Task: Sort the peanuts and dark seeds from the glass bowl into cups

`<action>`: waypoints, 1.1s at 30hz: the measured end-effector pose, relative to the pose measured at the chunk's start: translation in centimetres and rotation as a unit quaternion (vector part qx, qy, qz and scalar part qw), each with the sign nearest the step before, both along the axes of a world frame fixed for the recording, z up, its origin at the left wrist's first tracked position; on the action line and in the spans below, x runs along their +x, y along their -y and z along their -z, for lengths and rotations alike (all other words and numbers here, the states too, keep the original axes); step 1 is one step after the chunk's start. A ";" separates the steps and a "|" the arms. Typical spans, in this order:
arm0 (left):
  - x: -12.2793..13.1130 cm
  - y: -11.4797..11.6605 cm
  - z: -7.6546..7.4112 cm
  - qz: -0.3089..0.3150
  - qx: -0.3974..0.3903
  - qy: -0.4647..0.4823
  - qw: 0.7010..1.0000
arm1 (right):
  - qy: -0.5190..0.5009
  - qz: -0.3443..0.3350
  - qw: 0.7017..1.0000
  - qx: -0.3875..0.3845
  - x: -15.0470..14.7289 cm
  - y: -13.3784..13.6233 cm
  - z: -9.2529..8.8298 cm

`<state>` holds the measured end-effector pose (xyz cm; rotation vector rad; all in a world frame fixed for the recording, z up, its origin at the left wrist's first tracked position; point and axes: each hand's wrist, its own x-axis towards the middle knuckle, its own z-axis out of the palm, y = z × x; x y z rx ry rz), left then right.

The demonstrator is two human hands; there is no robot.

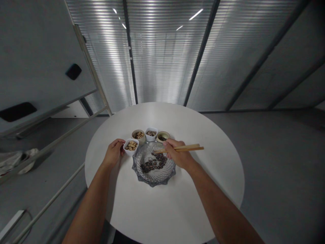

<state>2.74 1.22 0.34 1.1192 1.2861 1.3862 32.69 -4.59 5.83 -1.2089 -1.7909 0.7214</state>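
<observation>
My right hand (177, 154) grips a pair of wooden chopsticks (188, 147) over the right rim of a cut-glass dish (153, 179). Dark beans or seeds (153, 163) lie in the dish. The chopstick tips point left over the dish. My left hand (114, 151) is curled against the left side of a small white bowl of pale nuts (131, 146). Three more small bowls stand just behind the dish: one of pale nuts (138, 135), a white square one (151, 133) and a cream one with dark contents (163, 136).
Everything sits on a round white table (165, 210). A grey floor surrounds it. A white board on a metal frame (88, 67) leans at the left, and ribbed glass partitions (165, 61) stand behind the table.
</observation>
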 end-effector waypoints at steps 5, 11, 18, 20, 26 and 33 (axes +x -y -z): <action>-0.1 -0.1 0.2 -0.001 0.002 -0.005 1.000 | 0.005 0.002 1.000 -0.016 -0.4 0.1 0.1; -0.1 -0.1 0.1 -0.007 -0.002 -0.012 1.000 | 0.060 0.015 0.998 0.004 -0.9 0.3 -0.2; 0.0 0.0 0.0 0.000 0.003 -0.007 1.000 | 0.113 0.014 0.993 0.042 -1.3 0.8 -0.6; 0.0 0.0 -0.1 0.001 0.002 -0.002 1.000 | 0.124 0.019 0.990 0.063 -1.4 0.8 -0.6; 0.0 0.0 -0.1 0.004 0.002 0.001 1.000 | 0.121 0.008 0.990 0.065 -1.5 1.1 -0.8; -0.1 -0.1 0.2 -0.001 0.003 -0.020 1.000 | 0.051 0.003 0.998 0.038 -1.5 0.7 0.1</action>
